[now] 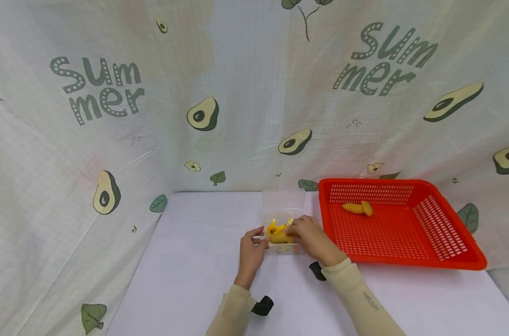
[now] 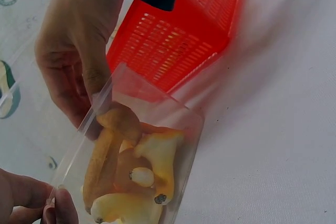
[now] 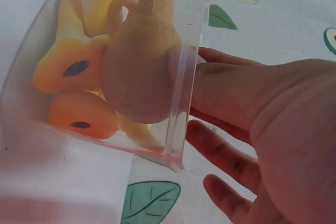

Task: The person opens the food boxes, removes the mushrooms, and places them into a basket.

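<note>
Left wrist shows mushroom cap (image 2: 122,121) hidden from head; hands (image 2: 79,40) pinch it and box (image 2: 191,128).

On the table (image 1: 187,280), a box (image 1: 285,249) sits just below centre frame, lid (image 1: 283,200) raised behind it, banana-shaped pieces (image 1: 274,228) and a mushroom-shaped piece (image 2: 101,169) inside. The left hand (image 1: 252,252) is at its left edge, the right hand (image 1: 315,239) at its right. Right of them stands a basket (image 1: 376,240), a second mushroom-shaped piece (image 1: 353,208) in its upper left; cloth (image 1: 246,70) hangs behind.
</note>
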`<state>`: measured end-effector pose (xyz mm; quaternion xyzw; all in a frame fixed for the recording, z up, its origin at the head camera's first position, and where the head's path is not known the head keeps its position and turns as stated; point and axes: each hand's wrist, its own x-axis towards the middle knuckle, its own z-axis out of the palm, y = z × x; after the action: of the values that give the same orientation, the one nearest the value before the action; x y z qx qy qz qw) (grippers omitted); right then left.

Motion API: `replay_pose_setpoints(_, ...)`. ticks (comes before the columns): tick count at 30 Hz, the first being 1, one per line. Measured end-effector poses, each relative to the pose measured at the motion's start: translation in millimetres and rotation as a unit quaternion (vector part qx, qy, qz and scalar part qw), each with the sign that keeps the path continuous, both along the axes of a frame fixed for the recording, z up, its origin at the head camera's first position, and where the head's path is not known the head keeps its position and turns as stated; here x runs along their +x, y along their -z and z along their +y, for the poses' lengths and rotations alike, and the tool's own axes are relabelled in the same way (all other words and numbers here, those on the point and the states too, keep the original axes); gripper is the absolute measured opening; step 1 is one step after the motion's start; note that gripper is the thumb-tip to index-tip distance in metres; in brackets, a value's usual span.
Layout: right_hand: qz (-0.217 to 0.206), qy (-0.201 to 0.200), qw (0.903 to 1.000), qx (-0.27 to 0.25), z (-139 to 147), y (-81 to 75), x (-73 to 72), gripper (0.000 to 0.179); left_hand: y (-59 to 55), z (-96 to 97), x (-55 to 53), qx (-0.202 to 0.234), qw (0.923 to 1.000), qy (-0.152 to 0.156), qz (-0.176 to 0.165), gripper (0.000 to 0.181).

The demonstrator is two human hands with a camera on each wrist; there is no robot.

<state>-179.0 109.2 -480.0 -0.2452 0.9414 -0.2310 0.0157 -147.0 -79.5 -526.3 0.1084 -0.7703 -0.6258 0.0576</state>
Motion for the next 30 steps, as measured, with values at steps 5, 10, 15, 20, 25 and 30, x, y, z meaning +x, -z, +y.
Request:
replay_pose_setpoints(5,0.004,-0.007,0.9999,-0.009,2,2.0,-0.6,0.016,-0.5,0.3,0.6,-0.001,1.0,-0.001,0.001,0.037)
replay_pose_setpoints(10,-0.002,-0.005,0.9997,-0.022,4,5.9,-1.2,0.013,0.2,0.3,0.4,-0.003,1.0,-0.004,0.003,0.037)
replay_pose_setpoints(15,0.01,-0.022,0.9993,-0.028,5,7.9,-1.1,0.011,0.4,1.1,1.0,-0.002,1.0,-0.005,0.002,0.037)
replay_pose_setpoints(20,0.032,-0.034,0.9986,-0.025,5,10.5,-0.9,0.011,0.9,0.9,2.9,0.006,0.9999,0.0,0.014,0.037)
replay_pose_setpoints(25,0.048,-0.034,0.9978,-0.028,5,11.8,-0.8,0.011,0.8,0.4,2.5,0.012,0.9998,0.005,0.017,0.037)
replay_pose_setpoints(30,0.086,-0.02,0.9952,-0.042,6,9.3,1.0,0.013,0.8,0.2,2.3,0.008,0.9999,0.006,0.006,0.038)
